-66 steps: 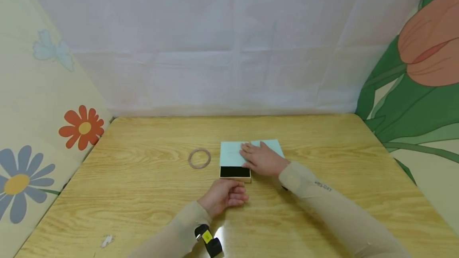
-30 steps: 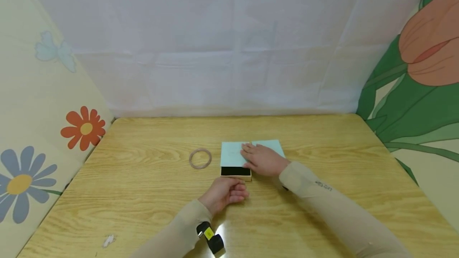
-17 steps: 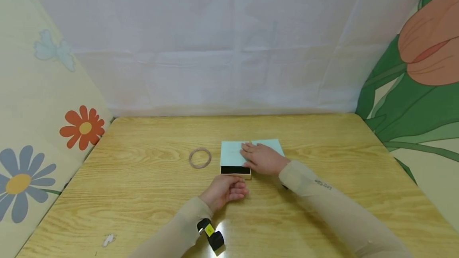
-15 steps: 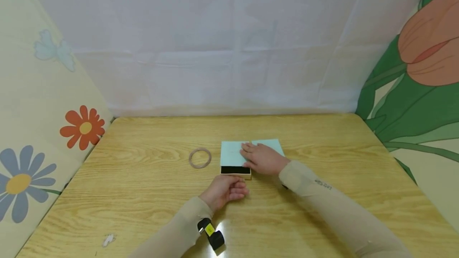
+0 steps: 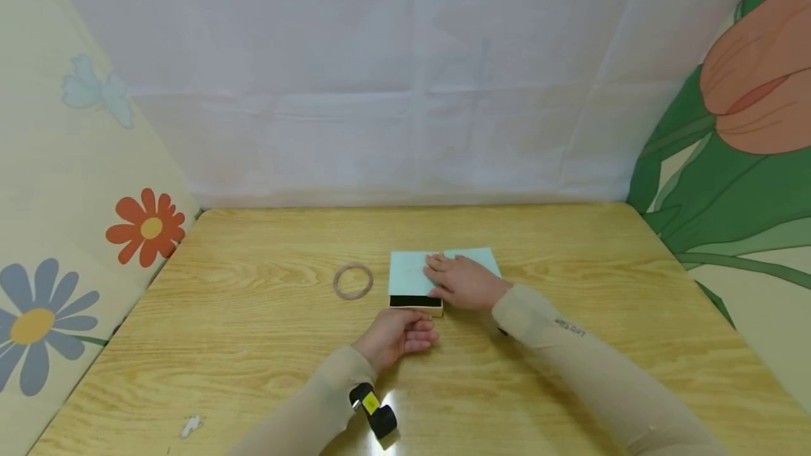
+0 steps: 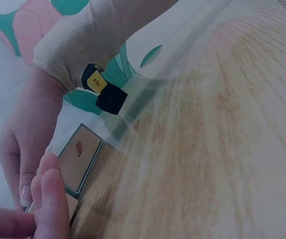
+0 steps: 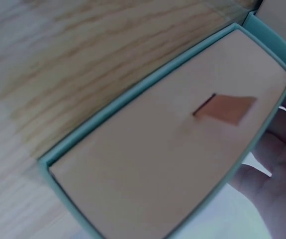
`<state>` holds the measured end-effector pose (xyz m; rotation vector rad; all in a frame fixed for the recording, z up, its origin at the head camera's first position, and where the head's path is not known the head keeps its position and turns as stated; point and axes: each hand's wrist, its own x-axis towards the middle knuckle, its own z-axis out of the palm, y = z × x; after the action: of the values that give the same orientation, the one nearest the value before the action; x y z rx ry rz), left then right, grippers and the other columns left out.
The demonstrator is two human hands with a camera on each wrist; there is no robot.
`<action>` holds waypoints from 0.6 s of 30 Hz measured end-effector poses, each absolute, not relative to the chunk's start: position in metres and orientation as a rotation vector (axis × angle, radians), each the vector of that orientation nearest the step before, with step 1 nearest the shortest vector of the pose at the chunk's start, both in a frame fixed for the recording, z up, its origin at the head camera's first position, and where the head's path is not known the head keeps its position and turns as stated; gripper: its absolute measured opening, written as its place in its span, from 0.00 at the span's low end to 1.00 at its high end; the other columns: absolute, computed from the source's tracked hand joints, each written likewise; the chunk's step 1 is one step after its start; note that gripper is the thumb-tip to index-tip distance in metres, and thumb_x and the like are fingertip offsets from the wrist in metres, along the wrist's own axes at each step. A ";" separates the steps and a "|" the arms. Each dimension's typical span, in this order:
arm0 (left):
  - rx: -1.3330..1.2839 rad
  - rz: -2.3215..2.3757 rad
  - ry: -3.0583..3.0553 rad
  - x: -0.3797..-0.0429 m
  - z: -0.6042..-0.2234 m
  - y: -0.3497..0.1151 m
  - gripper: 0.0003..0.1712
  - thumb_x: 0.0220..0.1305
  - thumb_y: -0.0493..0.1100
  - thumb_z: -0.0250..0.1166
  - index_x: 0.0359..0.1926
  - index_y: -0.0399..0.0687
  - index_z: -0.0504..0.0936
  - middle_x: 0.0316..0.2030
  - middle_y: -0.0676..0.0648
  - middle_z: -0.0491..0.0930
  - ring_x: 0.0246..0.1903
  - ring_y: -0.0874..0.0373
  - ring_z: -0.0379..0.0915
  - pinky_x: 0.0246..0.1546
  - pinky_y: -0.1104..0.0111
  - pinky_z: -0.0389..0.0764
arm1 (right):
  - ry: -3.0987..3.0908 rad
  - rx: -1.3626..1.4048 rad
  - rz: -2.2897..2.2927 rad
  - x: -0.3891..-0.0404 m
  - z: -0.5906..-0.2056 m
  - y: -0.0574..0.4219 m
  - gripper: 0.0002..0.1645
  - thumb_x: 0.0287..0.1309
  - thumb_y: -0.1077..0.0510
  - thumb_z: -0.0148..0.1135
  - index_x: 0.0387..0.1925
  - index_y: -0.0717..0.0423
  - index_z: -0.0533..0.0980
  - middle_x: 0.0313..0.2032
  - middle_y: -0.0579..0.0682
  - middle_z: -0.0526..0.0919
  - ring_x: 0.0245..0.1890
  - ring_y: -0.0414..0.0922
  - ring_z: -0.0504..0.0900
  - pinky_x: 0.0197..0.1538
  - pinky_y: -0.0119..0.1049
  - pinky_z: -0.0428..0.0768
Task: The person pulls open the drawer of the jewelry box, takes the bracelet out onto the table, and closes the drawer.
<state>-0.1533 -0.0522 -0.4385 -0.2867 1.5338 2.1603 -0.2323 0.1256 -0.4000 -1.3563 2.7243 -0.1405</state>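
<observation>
A mint-green box point(image 5: 408, 273) lies on the table, its top in two panels. From its near side a drawer point(image 5: 432, 312) with a black inside sticks out a little. My left hand point(image 5: 395, 338) is at the drawer's front, its thumb side against it and its fingers loosely bent. My right hand point(image 5: 467, 283) rests flat across the box top, over the seam between the panels. In the right wrist view, a beige drawer front point(image 7: 147, 164) carries a brown tab point(image 7: 227, 108), framed by the green shell. A bangle point(image 5: 353, 294) lies left of the box.
The wood-grained table point(image 5: 266, 343) ends at a white cloth backdrop point(image 5: 405, 146). Painted flower panels stand on both sides. A small white patch point(image 5: 191, 426) shows near the table's front left. A black band point(image 5: 374, 414) sits on the left wrist.
The drawer has slid slightly farther into the box, with my left hand moving forward against it. My right hand has stayed on top, and the bangle has not moved.
</observation>
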 end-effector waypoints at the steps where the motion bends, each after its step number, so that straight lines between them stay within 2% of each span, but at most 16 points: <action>1: -0.288 2.160 1.535 -0.154 -0.439 -0.052 0.11 0.72 0.31 0.46 0.43 0.27 0.73 0.23 0.49 0.80 0.24 0.60 0.81 0.29 0.72 0.83 | 2.723 -1.353 -0.145 -0.232 -0.400 0.126 0.32 0.71 0.50 0.53 0.66 0.68 0.65 0.68 0.65 0.63 0.68 0.59 0.62 0.65 0.58 0.64; 7: -0.292 2.157 1.533 -0.157 -0.439 -0.052 0.11 0.71 0.31 0.46 0.41 0.29 0.74 0.23 0.49 0.80 0.24 0.60 0.81 0.29 0.72 0.83 | 2.722 -1.351 -0.165 -0.232 -0.400 0.126 0.32 0.71 0.50 0.53 0.66 0.68 0.66 0.68 0.65 0.63 0.68 0.59 0.62 0.65 0.58 0.65; 18: -0.277 2.141 1.547 -0.161 -0.438 -0.053 0.12 0.72 0.31 0.46 0.43 0.28 0.75 0.25 0.48 0.80 0.26 0.59 0.81 0.31 0.71 0.84 | 2.721 -1.356 -0.182 -0.234 -0.402 0.127 0.31 0.71 0.50 0.53 0.66 0.67 0.66 0.68 0.65 0.63 0.68 0.59 0.62 0.64 0.61 0.64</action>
<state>-0.1606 -0.0529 -0.4381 -0.2772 1.5469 2.1412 -0.2341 0.1269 -0.4017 -1.3556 2.7213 -0.1820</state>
